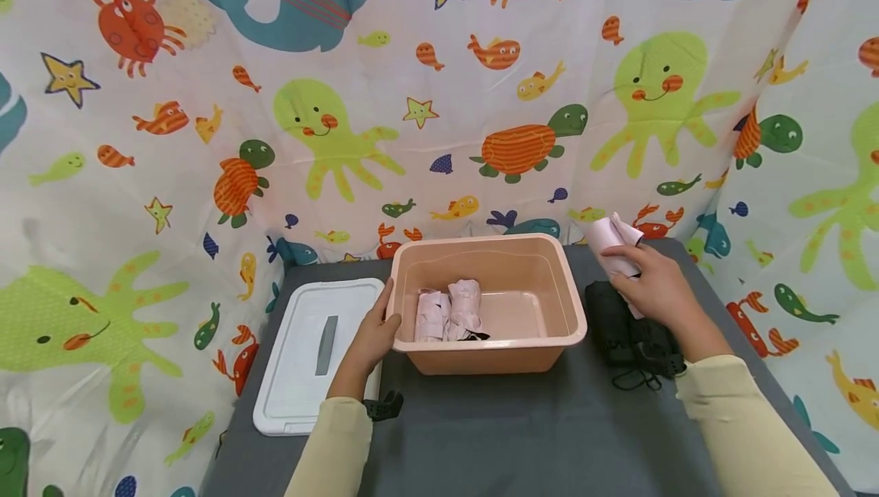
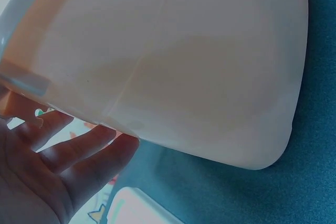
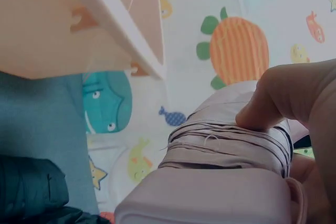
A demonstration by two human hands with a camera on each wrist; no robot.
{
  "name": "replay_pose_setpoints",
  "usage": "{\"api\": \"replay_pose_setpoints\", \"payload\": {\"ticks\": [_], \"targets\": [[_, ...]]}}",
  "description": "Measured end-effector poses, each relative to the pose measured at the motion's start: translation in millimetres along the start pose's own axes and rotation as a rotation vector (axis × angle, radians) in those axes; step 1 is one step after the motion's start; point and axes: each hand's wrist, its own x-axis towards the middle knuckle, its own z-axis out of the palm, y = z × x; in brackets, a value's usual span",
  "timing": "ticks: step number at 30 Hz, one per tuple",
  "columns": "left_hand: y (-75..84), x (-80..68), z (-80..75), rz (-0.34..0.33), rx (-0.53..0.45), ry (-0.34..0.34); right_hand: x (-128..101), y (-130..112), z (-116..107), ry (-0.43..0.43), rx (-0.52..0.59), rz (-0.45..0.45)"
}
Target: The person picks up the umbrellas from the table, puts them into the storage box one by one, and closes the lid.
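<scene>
In the head view we see the left hand (image 1: 371,335) gripping the peach bin (image 1: 481,362) at its left rim, thumb over the front left corner. Inside the bin, toward its left end, we find two wrapped pink bundles (image 1: 465,304) side by side. The right hand (image 1: 652,283) holds a pink roll (image 1: 610,236) in the air to the right of the bin, clamped between thumb and fingers, above dark folded fabric (image 1: 607,321) on the grey table (image 1: 515,436). A white lid (image 1: 295,359) with a grey handle (image 1: 326,344) lies to the left of the bin, before a curtain (image 1: 426,165) printed with sea animals.

In the left wrist view we see the fingers of the left hand slightly apart against the side of the bin; we cannot tell how their tips sit, since the edge hides them.

In the right wrist view we look closely at the pink roll: its fabric is gathered in tight folds next to a smooth pink cap (image 3: 205,198), and the thumb presses on the folds, the other fingers partly hidden behind
</scene>
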Motion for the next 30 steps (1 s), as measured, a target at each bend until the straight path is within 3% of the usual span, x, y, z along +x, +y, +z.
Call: {"api": "replay_pose_setpoints", "payload": {"ticks": [22,30], "targets": [[-0.1,1.0,3.5,-0.002,-0.024,0.013,7.9,-52.0,4.2,-0.054,0.014,-0.156],[2.7,-1.0,1.3,-0.007,-0.028,0.011,19.2,-66.7,12.3,-0.085,0.044,-0.259]]}}
